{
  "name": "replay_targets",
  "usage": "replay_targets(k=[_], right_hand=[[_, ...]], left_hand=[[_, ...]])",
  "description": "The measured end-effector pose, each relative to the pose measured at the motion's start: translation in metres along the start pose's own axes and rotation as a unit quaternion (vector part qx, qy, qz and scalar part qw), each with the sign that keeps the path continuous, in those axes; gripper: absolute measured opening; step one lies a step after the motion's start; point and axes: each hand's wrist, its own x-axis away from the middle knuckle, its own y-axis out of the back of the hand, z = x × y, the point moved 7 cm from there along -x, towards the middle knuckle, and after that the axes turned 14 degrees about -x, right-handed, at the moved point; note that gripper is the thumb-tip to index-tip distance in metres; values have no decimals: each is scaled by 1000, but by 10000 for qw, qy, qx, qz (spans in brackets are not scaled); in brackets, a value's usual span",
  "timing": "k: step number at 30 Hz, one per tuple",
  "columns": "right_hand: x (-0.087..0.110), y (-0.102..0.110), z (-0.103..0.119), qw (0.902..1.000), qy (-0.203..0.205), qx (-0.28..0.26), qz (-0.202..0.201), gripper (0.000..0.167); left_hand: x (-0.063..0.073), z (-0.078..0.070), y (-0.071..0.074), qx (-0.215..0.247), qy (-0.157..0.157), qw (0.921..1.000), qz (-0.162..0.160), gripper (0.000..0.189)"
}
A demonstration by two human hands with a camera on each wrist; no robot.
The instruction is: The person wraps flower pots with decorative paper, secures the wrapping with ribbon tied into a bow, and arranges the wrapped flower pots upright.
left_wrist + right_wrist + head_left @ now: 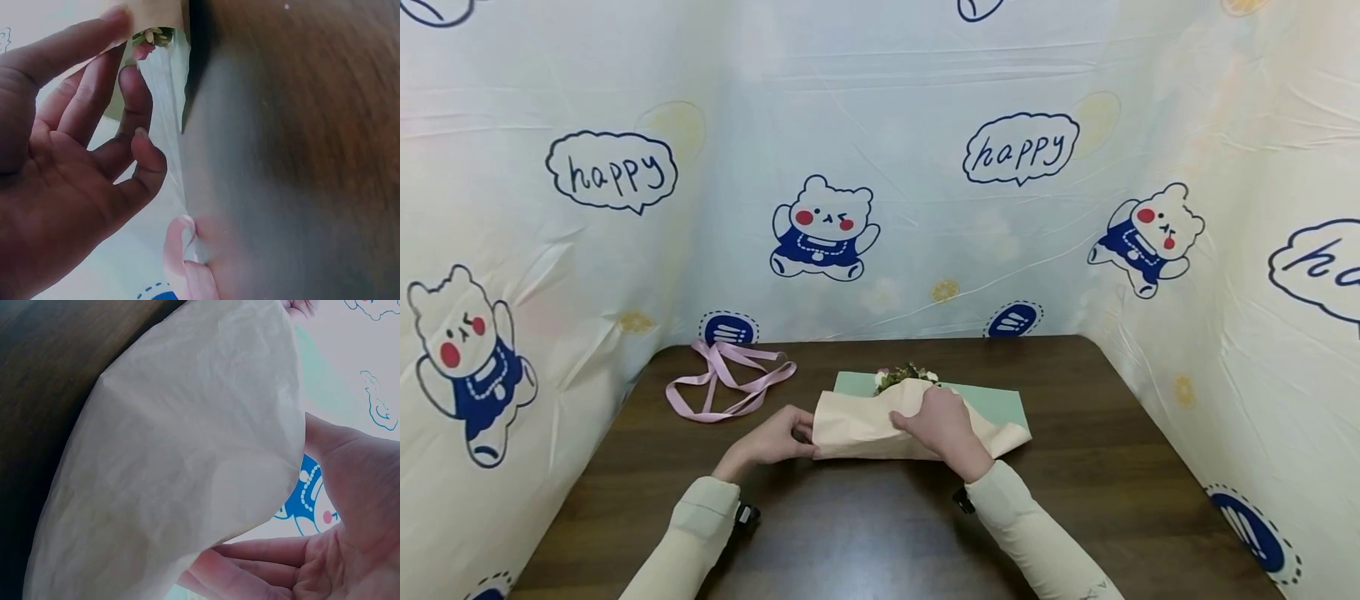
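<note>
A beige sheet of wrapping paper (865, 425) lies folded over a small bunch of flowers (906, 376), whose white blooms and green leaves show above its back edge. Beneath them is a mint-green sheet (1003, 404). My right hand (943, 425) grips the wrapping paper's upper edge, thumb on its near face; in the right wrist view the paper (187, 456) hides some fingertips. At the left end, my left hand (778, 435) pinches the paper's edge between thumb and fingers. The left wrist view shows a pink flower (144, 50) inside that end and the other fingers curled loosely.
A loosely looped lilac ribbon (752, 387) lies at the table's back left. The dark wooden table (850, 533) reaches a printed curtain (910, 250) that hangs behind and at both sides. Dark wrist devices (747, 517) sit at the sleeve cuffs.
</note>
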Motion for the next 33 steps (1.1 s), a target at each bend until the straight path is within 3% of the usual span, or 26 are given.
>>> replay_targets(k=[5,7,10,14,16,20,23,26,29,33], right_hand=[[2,0,-1,10000,29,9,-65,60],[4,1,-1,9999,10,5,-128,60],[6,3,-1,9998,13,11,-221,59],[6,3,-1,9997,-5,-28,-243,60],[6,3,-1,9998,-20,-58,-212,60],[5,3,-3,9998,14,-99,-153,60],[4,3,-5,9999,28,-145,-83,59],[2,4,-8,9996,3,-261,47,58],[2,5,-10,9992,4,-363,170,56],[1,4,-14,9989,25,-410,230,54]], left_hand=[[3,-2,4,-392,93,9988,-268,34],[4,-2,5,-379,319,9978,-445,35],[3,3,6,-131,991,9922,-746,38],[0,9,3,420,2022,9733,-1003,53],[-2,11,-1,755,2366,9634,-1007,67],[-7,16,-5,1437,2782,9442,-1023,88],[-9,19,-6,1624,2998,9345,-1025,90],[-11,21,-8,1535,3077,9352,-844,80],[-14,22,-13,1376,3005,9416,-638,65],[-18,25,-17,1353,2821,9476,-644,49]])
